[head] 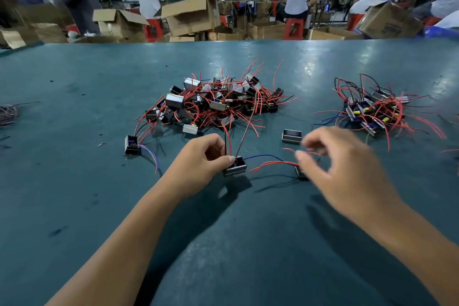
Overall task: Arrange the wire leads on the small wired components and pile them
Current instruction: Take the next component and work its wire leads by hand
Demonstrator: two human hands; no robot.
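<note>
On the green table, left hand pinches an unlabelled component.

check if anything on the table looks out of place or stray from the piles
Three stray pieces. One component stands alone left of the big pile, its leads splayed. A small wireless box lies between the two piles. A tiny red wire scrap lies on the green table. No damage is visible.
</note>
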